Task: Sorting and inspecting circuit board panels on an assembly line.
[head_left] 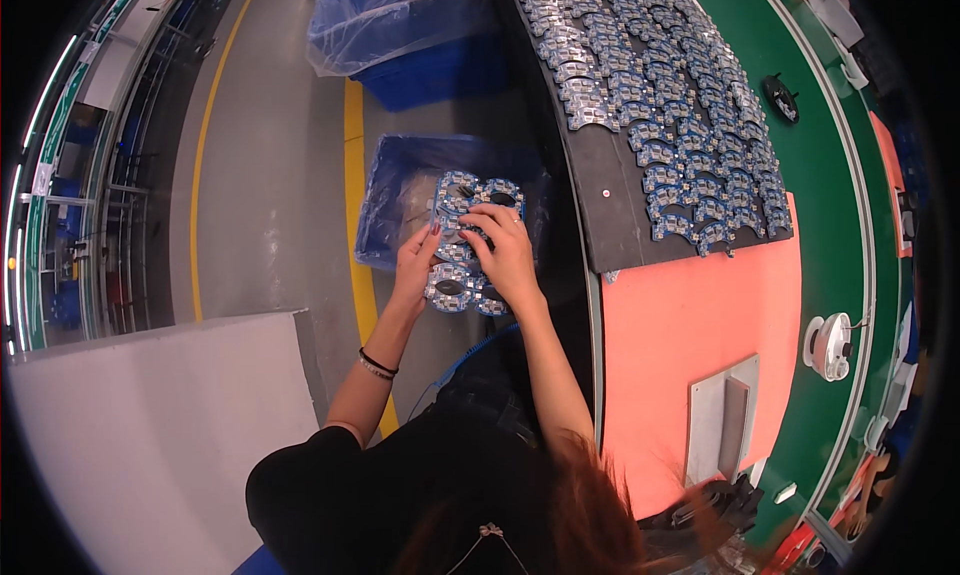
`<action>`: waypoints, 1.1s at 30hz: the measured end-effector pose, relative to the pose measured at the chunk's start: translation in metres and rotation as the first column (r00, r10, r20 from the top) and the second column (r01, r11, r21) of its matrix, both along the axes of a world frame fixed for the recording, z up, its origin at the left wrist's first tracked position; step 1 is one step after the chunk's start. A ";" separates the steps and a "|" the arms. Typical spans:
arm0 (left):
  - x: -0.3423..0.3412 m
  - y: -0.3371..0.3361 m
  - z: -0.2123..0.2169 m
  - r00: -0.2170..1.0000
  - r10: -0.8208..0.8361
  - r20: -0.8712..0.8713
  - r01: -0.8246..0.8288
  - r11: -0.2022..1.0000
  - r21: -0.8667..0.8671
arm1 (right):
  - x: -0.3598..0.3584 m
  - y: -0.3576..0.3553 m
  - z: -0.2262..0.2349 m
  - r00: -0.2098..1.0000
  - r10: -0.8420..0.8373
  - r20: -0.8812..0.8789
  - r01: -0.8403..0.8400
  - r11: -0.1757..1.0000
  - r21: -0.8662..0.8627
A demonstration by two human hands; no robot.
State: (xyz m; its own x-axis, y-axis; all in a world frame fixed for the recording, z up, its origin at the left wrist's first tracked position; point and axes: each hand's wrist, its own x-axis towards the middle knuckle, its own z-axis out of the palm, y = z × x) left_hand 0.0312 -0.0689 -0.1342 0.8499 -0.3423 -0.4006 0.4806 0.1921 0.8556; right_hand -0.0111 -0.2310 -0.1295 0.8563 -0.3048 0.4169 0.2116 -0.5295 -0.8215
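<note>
A blue circuit board panel (452, 276), populated with small silver parts and pierced by dark rounded openings, is held up in front of me. My left hand (413, 263) grips its left edge, thumb on top; the fingers underneath are hidden. My right hand (506, 253) lies over the middle and right side, its fingers bent onto the boards, covering part of the panel. Below the panel stands a blue bin (376, 197) with a clear plastic liner.
On the right, a dark mat (622, 200) carries many curved blue circuit boards (665, 105) in rows. Nearer me, the orange work surface (690, 325) holds a metal plate with an upright rib (724, 420). A larger lined blue bin (425, 70) stands beyond; a white partition (170, 425) is at left.
</note>
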 end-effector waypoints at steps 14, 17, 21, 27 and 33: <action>-0.011 -0.010 -0.013 0.995 0.097 -0.017 -0.095 0.993 0.069 | -0.006 0.007 -0.001 0.995 -0.095 0.029 0.096 0.994 -0.050; -0.007 0.000 -0.016 0.995 0.096 -0.001 -0.096 0.995 0.009 | -0.005 0.007 0.012 0.998 -0.022 0.055 0.025 0.999 -0.040; 0.000 0.000 -0.020 0.990 0.136 0.024 -0.136 0.991 0.001 | -0.011 0.009 0.009 0.990 0.127 -0.056 -0.131 0.988 -0.076; -0.001 -0.011 -0.015 0.991 0.136 -0.003 -0.136 0.991 -0.015 | -0.011 0.005 0.000 0.996 0.083 -0.024 -0.084 0.995 -0.050; -0.002 -0.013 -0.017 0.993 0.115 0.040 -0.113 0.992 -0.048 | -0.013 0.008 0.003 1.000 0.018 0.000 -0.018 0.993 -0.114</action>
State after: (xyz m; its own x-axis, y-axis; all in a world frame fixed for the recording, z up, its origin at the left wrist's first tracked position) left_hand 0.0294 -0.0818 -0.1515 0.9004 -0.2592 -0.3495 0.4168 0.2829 0.8639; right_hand -0.0240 -0.2234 -0.1269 0.8608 -0.2398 0.4489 0.2226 -0.6158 -0.7558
